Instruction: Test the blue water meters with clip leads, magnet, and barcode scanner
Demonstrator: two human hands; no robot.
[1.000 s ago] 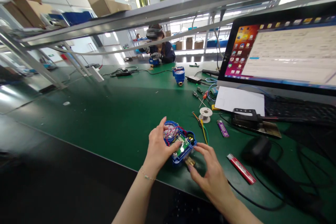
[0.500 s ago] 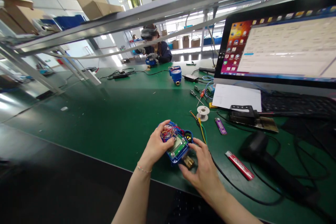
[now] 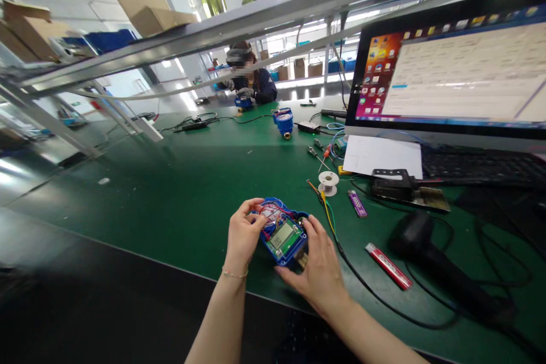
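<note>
A blue water meter [image 3: 283,255] with an opened top lies tilted on the green bench. Inside show a green circuit board with a small display [image 3: 283,237] and a loose bundle of red and dark wires [image 3: 273,215]. My left hand [image 3: 244,231] is at its upper left, thumb and fingertips pinched together at the wires. My right hand [image 3: 322,264] wraps around the right side, fingers at the far edge and thumb at the near edge. Part of a brass fitting [image 3: 302,259] shows beneath my right fingers.
Right of the meter lie clip leads [image 3: 328,213], a solder spool [image 3: 328,183], a purple lighter [image 3: 357,204], a red lighter-like stick [image 3: 388,266] and a black barcode scanner [image 3: 443,267]. A monitor [image 3: 452,68] stands behind. Another blue meter [image 3: 284,122] and a gloved co-worker [image 3: 260,84] are farther back.
My left thumb has drawn back from the display to the wires, uncovering digits on the screen. My right hand has closed in around the meter's side, covering more of the brass fitting.
</note>
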